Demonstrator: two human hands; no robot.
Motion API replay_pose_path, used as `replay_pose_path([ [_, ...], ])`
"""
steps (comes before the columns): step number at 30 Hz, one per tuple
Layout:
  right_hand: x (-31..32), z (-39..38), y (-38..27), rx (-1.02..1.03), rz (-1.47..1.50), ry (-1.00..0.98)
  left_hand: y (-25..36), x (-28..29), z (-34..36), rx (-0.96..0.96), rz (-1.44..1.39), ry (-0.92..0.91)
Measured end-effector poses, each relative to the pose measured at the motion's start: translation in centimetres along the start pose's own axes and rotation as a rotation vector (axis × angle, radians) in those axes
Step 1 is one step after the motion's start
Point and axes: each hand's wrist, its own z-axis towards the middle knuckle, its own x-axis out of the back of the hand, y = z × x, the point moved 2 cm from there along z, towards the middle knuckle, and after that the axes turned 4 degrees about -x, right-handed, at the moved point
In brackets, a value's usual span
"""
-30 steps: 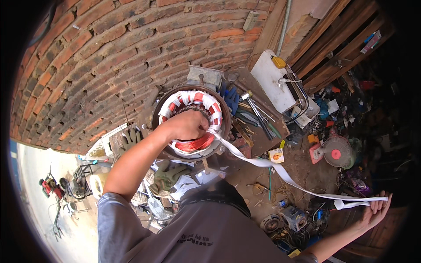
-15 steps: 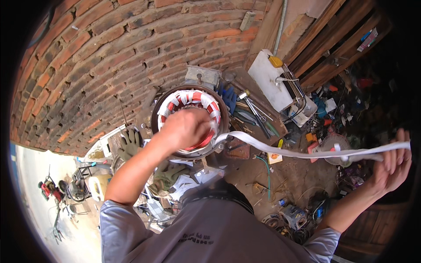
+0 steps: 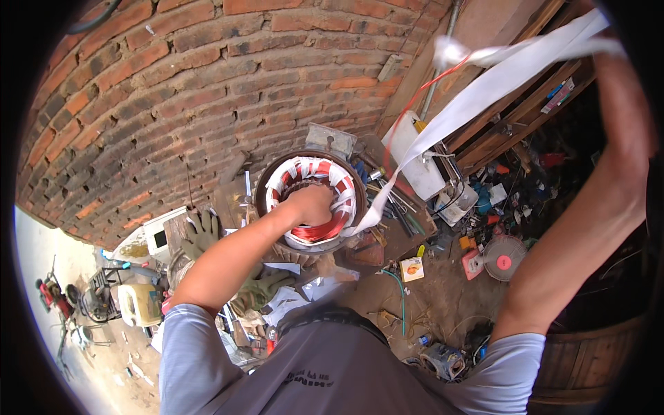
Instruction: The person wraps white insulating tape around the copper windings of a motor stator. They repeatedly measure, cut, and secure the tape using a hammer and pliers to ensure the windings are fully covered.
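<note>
My left hand (image 3: 312, 204) is curled inside a metal motor stator (image 3: 261, 187). Its fingertips are hidden. The stator's red copper windings (image 3: 318, 232) are wrapped in white bands. A long white tape (image 3: 460, 107) rises from the windings' right side to my right hand (image 3: 609, 59), high at the upper right edge, smeared by motion but gripping the tape. A thin red strand (image 3: 420, 90) runs beside the tape, up to a blurred white bunch at the top.
A brick wall (image 3: 173, 104) stands behind the bench. Hand tools (image 3: 404, 211) and a white board (image 3: 422, 176) lie right of the stator, gloves (image 3: 204, 228) to the left. A fan (image 3: 501, 259), a yellowish jug (image 3: 138, 304), small parts and wooden planks (image 3: 477, 138) surround me.
My right hand has swung from the lower right to high up, lifting the tape diagonally. My left hand stays at the stator, shifting slightly. The red strand now shows in the air.
</note>
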Motion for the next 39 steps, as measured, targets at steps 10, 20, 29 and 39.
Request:
replay_pose_path([
  [10,-10.9,-15.2,19.7,-0.249,0.632,0.318,0.8,1.2,-2.5,-0.070,-0.174,0.356],
  [20,-10.9,-22.7,29.5,-0.262,-1.026,-0.020,0.4,0.8,-3.0,-0.111,-0.480,0.354],
  [29,3.3,-19.9,30.0,-0.566,-0.762,0.648,0.6,0.6,-3.5,-0.146,-0.627,0.347],
  [39,6.2,-17.9,31.7,-0.907,-0.310,0.299,1.0,0.9,-3.9,-0.201,-0.660,0.276],
])
